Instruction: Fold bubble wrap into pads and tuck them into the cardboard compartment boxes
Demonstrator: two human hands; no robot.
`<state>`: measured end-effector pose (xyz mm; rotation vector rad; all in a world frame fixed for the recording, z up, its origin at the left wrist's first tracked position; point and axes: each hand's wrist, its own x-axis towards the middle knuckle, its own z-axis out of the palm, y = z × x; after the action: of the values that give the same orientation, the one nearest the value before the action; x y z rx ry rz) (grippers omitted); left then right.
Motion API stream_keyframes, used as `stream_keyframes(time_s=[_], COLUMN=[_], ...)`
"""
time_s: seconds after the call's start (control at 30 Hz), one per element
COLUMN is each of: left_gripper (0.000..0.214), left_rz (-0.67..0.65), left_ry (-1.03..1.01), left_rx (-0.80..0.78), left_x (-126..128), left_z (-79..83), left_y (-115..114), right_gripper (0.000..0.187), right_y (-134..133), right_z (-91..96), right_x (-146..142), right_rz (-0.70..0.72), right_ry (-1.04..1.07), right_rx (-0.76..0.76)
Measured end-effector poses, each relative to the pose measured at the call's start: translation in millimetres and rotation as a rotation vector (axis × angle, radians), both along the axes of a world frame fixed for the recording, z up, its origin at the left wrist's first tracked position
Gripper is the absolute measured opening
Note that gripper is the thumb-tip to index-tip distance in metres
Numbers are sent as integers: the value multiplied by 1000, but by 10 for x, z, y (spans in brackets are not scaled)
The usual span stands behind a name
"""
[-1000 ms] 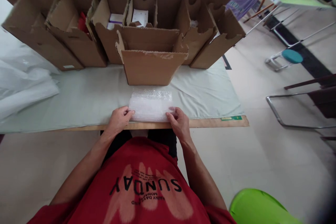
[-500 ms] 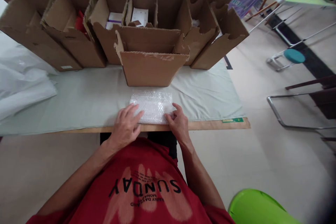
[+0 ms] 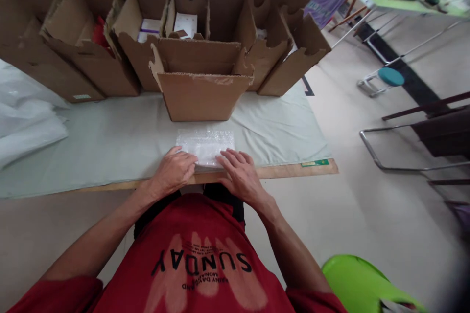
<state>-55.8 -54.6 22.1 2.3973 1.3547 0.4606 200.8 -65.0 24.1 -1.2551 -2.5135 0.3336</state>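
Seen from above, the person's left hand (image 3: 174,172) lies palm down on the near-left corner of a bubble-wrap packet (image 3: 205,141), fingers loosely bent and gripping nothing. The right hand (image 3: 238,176) lies flat on the near-right part with its fingers spread, also holding nothing. The packet, pale and rectangular, sits at the middle of the near edge of the table (image 3: 286,171), its near side right at the wooden lip, on a pale green cloth (image 3: 110,137). What it wraps cannot be made out. Pressing a packet this close to the edge probably goes best with both palms flat and even, so it neither creeps off the lip nor springs open. Just beyond it stands an open cardboard box (image 3: 201,95); its inside is hidden from this angle. Behind that, along the far edge, runs a row of cut-down cardboard bins (image 3: 84,66). One shows something red (image 3: 98,34), one holds white and purple packs (image 3: 149,29), one holds a white card or box (image 3: 185,24), and the rest cannot be seen into. Folded white plastic sheets (image 3: 25,117) lie at the table's left end.
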Motion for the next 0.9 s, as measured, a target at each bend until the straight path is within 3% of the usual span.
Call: stream_keyframes(time_s=[0.07, 0.2, 0.3, 0.4, 0.53, 0.7, 0.9], left_gripper=[22, 23, 26, 28, 32, 24, 23], left_rz=[3, 119, 320, 501, 638, 633, 675], left_ry=[-7, -112, -229, -251, -157, -19, 108], left_rx=[-61, -265, -406, -352, -164, -132, -13], left_x=[-49, -218, -273, -208, -84, -52, -7], left_z=[89, 177, 101, -32, -131, -166, -270], left_y=[38, 69, 44, 10, 3, 57, 33], right_gripper=[31, 15, 28, 41, 53, 56, 57], right_y=[83, 237, 340, 436, 500, 477, 440], right_z=[-17, -103, -206, -317, -403, -450, -546], right_x=[59, 179, 175, 89, -60, -127, -64], right_rz=[-5, -162, -324, -471, -549, -641, -584], right_ry=[40, 299, 515, 637, 589, 582, 662], right_rx=[-102, -362, -491, -438, -329, -220, -244])
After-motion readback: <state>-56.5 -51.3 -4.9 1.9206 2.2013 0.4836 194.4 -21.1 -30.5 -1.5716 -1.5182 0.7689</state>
